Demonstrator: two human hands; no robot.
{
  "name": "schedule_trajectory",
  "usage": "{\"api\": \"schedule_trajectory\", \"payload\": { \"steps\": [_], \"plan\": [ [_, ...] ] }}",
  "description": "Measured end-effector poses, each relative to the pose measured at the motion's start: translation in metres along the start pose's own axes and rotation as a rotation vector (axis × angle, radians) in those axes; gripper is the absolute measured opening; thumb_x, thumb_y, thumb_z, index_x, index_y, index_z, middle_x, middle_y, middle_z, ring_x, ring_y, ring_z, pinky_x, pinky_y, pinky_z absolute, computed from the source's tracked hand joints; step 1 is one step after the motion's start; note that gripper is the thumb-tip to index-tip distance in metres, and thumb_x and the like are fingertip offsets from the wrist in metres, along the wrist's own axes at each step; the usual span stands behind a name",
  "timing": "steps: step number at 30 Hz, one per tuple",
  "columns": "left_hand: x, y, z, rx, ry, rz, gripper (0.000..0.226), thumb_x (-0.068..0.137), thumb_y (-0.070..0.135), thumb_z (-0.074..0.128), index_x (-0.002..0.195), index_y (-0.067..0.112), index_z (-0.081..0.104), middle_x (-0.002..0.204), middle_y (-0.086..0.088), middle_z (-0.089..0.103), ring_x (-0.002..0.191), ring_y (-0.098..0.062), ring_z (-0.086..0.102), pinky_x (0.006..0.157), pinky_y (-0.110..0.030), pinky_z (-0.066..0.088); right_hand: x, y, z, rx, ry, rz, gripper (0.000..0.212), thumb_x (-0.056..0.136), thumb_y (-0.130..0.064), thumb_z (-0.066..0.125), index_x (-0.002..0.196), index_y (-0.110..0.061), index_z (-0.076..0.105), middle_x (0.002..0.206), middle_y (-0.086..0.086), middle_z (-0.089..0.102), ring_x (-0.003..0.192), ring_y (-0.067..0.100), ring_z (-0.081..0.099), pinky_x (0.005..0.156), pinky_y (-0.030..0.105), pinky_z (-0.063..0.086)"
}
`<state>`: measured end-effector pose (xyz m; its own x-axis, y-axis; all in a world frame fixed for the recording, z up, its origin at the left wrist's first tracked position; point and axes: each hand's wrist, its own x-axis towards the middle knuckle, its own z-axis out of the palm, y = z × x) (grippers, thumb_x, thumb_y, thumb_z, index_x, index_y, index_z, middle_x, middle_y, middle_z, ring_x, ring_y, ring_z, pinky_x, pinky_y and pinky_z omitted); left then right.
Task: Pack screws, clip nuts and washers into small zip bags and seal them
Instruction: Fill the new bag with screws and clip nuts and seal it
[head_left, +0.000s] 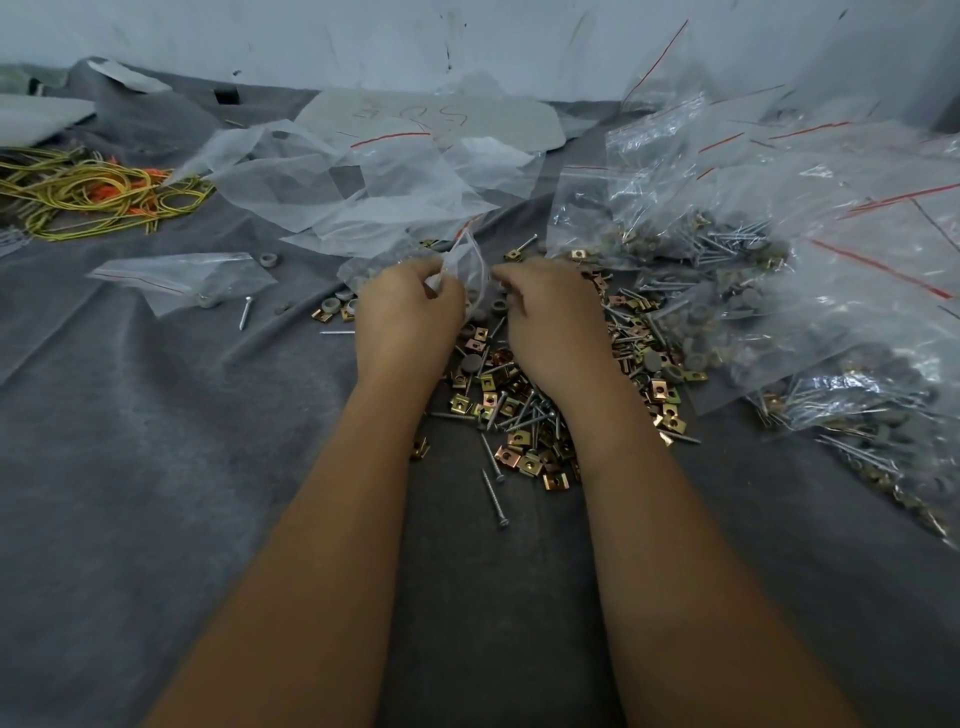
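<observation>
We see both forearms reaching forward over a grey cloth (156, 441) that covers the surface. The left hand (408, 306) has its grip curled round the crumpled mouth of a small bag (467, 265), thumb and fingers pinching the clear plastic; the bag stands up between the two hands, near the middle of the surface. The right hand (550, 317) lies palm down just beside it, fingers bent toward the bag; we cannot tell whether that grip pinches anything, since the fingertips are hidden.

Under and between the hands lies a loose heap of brass-coloured clip nuts (511, 452), screws (493, 491) and round grey washers (471, 364), spreading toward the near edge. One screw lies apart at the near side of the heap.

Along the right edge we see a pile of filled bags (727, 244) with red seal lines, screws and washers showing through the plastic. Toward the far edge lies a heap of empty clear bags (363, 182). Left of the hands rests one more bag (182, 275), nearly flat, with a stray screw and a washer just beside it. At the far left corner lies a tangle of yellow bands (88, 192) with some orange among them.
</observation>
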<state>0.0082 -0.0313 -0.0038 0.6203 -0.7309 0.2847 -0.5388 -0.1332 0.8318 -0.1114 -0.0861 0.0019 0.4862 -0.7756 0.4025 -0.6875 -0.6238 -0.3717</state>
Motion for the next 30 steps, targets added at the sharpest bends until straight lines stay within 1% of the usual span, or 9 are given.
{"api": "schedule_trajectory", "payload": {
  "steps": [2,4,10,14,17,19,21,26,30],
  "plan": [
    [-0.001,0.0,0.001,-0.047,0.009,0.004,0.032,0.092,0.022,0.051,0.116,0.032,0.07,0.056,0.007,0.059,0.047,-0.003,0.049,0.049,-0.024,0.04,-0.001,0.0,0.003,-0.171,-0.101,-0.045,0.029,0.096,-0.018,0.05,0.12,-0.02,0.065,0.12,0.002,0.06,0.115,0.025,0.046,0.095,0.04,0.037],
    [-0.001,-0.001,0.001,-0.076,0.013,-0.001,0.036,0.091,0.021,0.049,0.119,0.035,0.068,0.054,0.009,0.058,0.042,-0.001,0.046,0.047,-0.023,0.036,0.0,0.0,0.004,-0.209,-0.094,-0.025,0.024,0.095,-0.024,0.053,0.115,-0.022,0.067,0.118,0.001,0.06,0.115,0.025,0.045,0.094,0.039,0.036],
    [0.002,-0.002,0.0,-0.095,-0.015,-0.006,0.037,0.091,0.017,0.046,0.113,0.034,0.071,0.054,0.015,0.059,0.043,-0.001,0.045,0.05,-0.025,0.04,-0.002,-0.001,0.001,-0.042,-0.023,0.038,0.014,0.09,-0.02,0.063,0.101,-0.028,0.067,0.105,0.0,0.068,0.113,0.026,0.048,0.088,0.036,0.034],
    [0.002,-0.003,0.001,-0.088,-0.019,-0.008,0.039,0.091,0.014,0.046,0.114,0.031,0.071,0.052,0.022,0.058,0.046,-0.001,0.048,0.051,-0.031,0.047,-0.001,-0.005,-0.005,0.11,0.201,0.089,0.013,0.087,-0.016,0.065,0.098,-0.021,0.065,0.092,-0.003,0.067,0.093,0.022,0.058,0.084,0.037,0.046],
    [0.002,-0.003,0.002,-0.072,-0.017,0.012,0.038,0.091,0.014,0.046,0.115,0.03,0.071,0.051,0.024,0.057,0.044,0.001,0.047,0.048,-0.025,0.039,-0.002,-0.011,-0.01,0.337,0.348,0.047,0.011,0.082,-0.013,0.068,0.09,-0.019,0.062,0.084,-0.01,0.06,0.083,0.018,0.058,0.075,0.036,0.05],
    [0.002,-0.003,0.002,-0.078,-0.017,0.022,0.037,0.09,0.014,0.046,0.113,0.029,0.072,0.05,0.021,0.056,0.043,0.0,0.045,0.049,-0.024,0.037,-0.004,-0.015,-0.009,0.382,0.318,-0.035,0.012,0.08,-0.014,0.071,0.089,-0.02,0.065,0.081,-0.018,0.053,0.083,0.015,0.056,0.073,0.026,0.046],
    [0.002,-0.003,0.001,-0.087,-0.012,0.02,0.037,0.09,0.014,0.046,0.111,0.029,0.072,0.049,0.015,0.056,0.042,-0.002,0.045,0.05,-0.025,0.039,-0.003,-0.017,-0.007,0.38,0.241,-0.063,0.019,0.08,-0.018,0.073,0.097,-0.022,0.068,0.087,-0.015,0.058,0.086,0.012,0.055,0.073,0.02,0.043],
    [0.004,-0.003,-0.002,-0.072,0.114,-0.035,0.037,0.091,0.016,0.046,0.117,0.024,0.07,0.059,0.01,0.06,0.047,-0.002,0.05,0.052,-0.026,0.044,0.001,-0.01,-0.006,0.425,0.245,0.052,0.02,0.092,-0.011,0.058,0.106,-0.02,0.068,0.105,-0.006,0.066,0.097,0.014,0.059,0.084,0.037,0.052],
    [0.005,-0.002,-0.004,-0.102,0.162,-0.073,0.037,0.09,0.015,0.047,0.115,0.025,0.072,0.055,0.011,0.056,0.039,0.001,0.045,0.047,-0.023,0.035,0.004,-0.005,-0.002,0.112,0.039,0.026,0.025,0.096,-0.017,0.051,0.11,-0.018,0.071,0.109,0.003,0.069,0.108,0.023,0.055,0.093,0.042,0.046]
  ]
}}
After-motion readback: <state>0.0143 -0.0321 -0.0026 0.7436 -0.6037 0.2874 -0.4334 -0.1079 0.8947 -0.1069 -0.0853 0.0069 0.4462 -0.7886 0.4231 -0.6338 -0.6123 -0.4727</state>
